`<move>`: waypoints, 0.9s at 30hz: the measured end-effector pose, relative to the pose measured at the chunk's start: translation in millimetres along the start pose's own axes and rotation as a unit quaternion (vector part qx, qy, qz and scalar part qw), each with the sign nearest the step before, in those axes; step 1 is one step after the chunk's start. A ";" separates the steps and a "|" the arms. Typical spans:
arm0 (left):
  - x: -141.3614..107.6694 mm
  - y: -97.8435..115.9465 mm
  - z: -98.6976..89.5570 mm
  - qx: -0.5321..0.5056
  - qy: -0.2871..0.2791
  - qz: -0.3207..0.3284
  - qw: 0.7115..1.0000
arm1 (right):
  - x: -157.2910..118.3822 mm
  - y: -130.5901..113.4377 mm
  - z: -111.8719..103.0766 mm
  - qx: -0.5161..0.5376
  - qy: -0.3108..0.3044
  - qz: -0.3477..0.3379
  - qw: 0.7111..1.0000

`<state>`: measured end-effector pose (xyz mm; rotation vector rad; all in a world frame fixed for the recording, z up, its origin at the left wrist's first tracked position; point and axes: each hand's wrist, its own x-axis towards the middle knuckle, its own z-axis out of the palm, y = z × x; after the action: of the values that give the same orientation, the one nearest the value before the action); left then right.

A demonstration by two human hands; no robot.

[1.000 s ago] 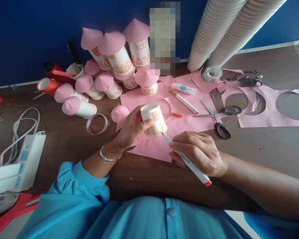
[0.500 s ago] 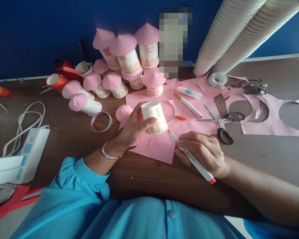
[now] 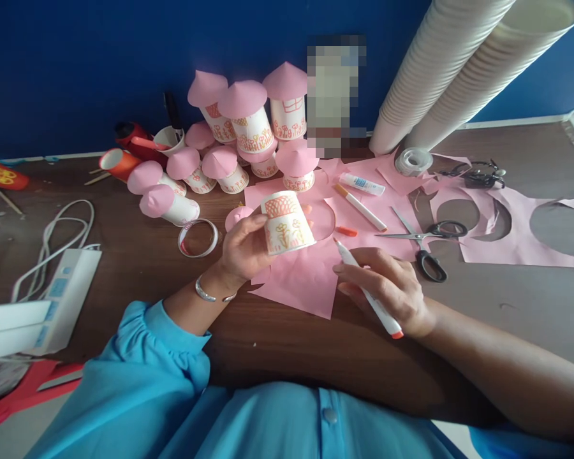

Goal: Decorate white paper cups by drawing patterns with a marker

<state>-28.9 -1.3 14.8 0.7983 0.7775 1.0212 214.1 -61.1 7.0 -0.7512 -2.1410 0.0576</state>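
Note:
In the head view my left hand (image 3: 245, 247) is closed around a white paper cup (image 3: 287, 224), held upside down and a little tilted. Flowers and a red lattice panel are drawn on the side facing me. My right hand (image 3: 387, 284) grips an orange-red marker (image 3: 369, 290), its uncapped tip pointing at the cup but apart from it. The marker's orange cap (image 3: 347, 231) lies on pink paper (image 3: 306, 293) beneath the hands. Behind the cup stands a decorated cup with a pink cone roof (image 3: 297, 160).
Several cone-roofed cups (image 3: 249, 121) crowd the back. Scissors (image 3: 425, 239), a glue stick (image 3: 362, 184), a second marker (image 3: 363, 209) and clear tape (image 3: 414, 161) lie to the right. Tall cup stacks (image 3: 440, 70) lean at the wall. A power strip (image 3: 69, 293) sits at left.
My left hand has turned the cup, bringing the lattice panel and flowers round to face me. My right hand has drawn the marker tip slightly up and away to the right.

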 end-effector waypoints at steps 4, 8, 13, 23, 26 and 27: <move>2.1 5.7 -4.2 -0.090 -0.019 -0.100 0.991 | -1.6 1.2 0.7 0.005 -0.002 -0.003 1.000; 1.7 9.5 -8.2 -0.090 -0.022 -0.118 0.989 | -1.5 1.2 2.2 0.011 -0.011 -0.004 1.000; -0.2 12.9 -5.7 -0.074 -0.037 -0.118 0.990 | -4.1 1.1 3.6 0.015 -0.020 0.009 1.000; 12.4 -7.7 -9.6 0.246 0.124 0.193 0.942 | -11.8 6.6 7.2 0.019 -0.042 0.019 0.999; 12.9 -10.6 -16.5 0.360 0.108 0.228 0.898 | -12.0 7.2 9.1 0.015 -0.041 0.020 0.999; 12.8 -11.1 -18.1 0.392 0.102 0.235 0.884 | -11.9 7.3 9.5 0.014 -0.040 0.022 0.999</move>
<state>-35.5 10.9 -5.8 1.6549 1.2464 1.2383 216.3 -59.4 -9.7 -0.7924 -2.1952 0.1435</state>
